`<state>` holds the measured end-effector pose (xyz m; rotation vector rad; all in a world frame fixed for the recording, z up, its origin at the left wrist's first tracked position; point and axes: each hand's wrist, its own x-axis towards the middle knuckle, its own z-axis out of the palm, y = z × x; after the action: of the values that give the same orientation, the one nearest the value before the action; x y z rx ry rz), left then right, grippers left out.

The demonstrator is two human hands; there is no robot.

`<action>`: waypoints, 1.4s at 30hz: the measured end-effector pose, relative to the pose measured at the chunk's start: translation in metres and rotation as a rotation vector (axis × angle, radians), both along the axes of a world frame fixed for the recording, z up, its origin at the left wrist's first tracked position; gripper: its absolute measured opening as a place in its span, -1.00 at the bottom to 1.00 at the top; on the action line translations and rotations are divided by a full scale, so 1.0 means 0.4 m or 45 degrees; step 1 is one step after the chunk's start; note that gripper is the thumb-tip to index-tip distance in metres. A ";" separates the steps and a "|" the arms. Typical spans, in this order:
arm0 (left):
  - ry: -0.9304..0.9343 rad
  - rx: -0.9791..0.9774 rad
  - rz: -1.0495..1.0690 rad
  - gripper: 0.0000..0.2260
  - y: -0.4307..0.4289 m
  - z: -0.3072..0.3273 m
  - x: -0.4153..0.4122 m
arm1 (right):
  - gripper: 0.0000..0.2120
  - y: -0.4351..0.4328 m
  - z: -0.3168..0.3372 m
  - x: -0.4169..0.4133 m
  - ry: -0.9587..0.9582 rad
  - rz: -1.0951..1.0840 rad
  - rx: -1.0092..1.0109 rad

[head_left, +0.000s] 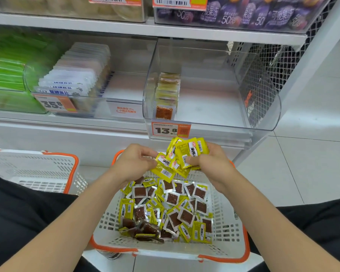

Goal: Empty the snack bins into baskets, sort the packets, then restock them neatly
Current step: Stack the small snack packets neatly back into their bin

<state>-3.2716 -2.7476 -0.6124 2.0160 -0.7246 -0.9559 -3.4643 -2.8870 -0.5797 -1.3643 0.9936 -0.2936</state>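
Restocking, I'd say: the right hand [210, 163] grips a fan of yellow foil packets [186, 153], the left hand [134, 162] pinches one; next, square them for the clear plastic bin [210, 99].

Shelf: white shelf board [126, 28] spans the upper frame.
Price tags: orange-and-white "35.8" tag [54, 104] at middle left; "13.8" tag [170, 130] at centre.
Placard: white card with orange print [126, 111], between the two tags.
Mesh panel: white perforated metal [290, 55], upper right.
Floor: pale glossy tiles [312, 163], right side.
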 end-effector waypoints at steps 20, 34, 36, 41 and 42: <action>0.333 -0.174 0.496 -0.86 0.005 -0.012 -0.063 | -0.63 0.068 -0.051 -0.007 -0.322 -0.384 0.715; 0.520 -0.467 -0.091 -0.47 0.007 0.023 -0.126 | -0.68 0.078 -0.057 -0.002 -0.293 -0.126 0.510; 0.491 -0.468 -0.094 -0.51 0.007 0.020 -0.116 | -0.71 0.082 -0.050 -0.004 -0.297 -0.095 0.423; 0.720 -0.534 0.002 -0.66 0.006 0.012 -0.105 | -0.75 0.068 -0.027 -0.012 -0.202 -0.054 0.273; 0.739 -0.531 0.012 -0.67 0.006 0.011 -0.107 | -0.75 0.065 -0.025 -0.012 -0.181 -0.063 0.265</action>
<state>-3.3143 -2.7451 -0.6080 1.2891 -0.5308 -1.1951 -3.4692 -2.8608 -0.5896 -1.1165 0.9136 -0.3111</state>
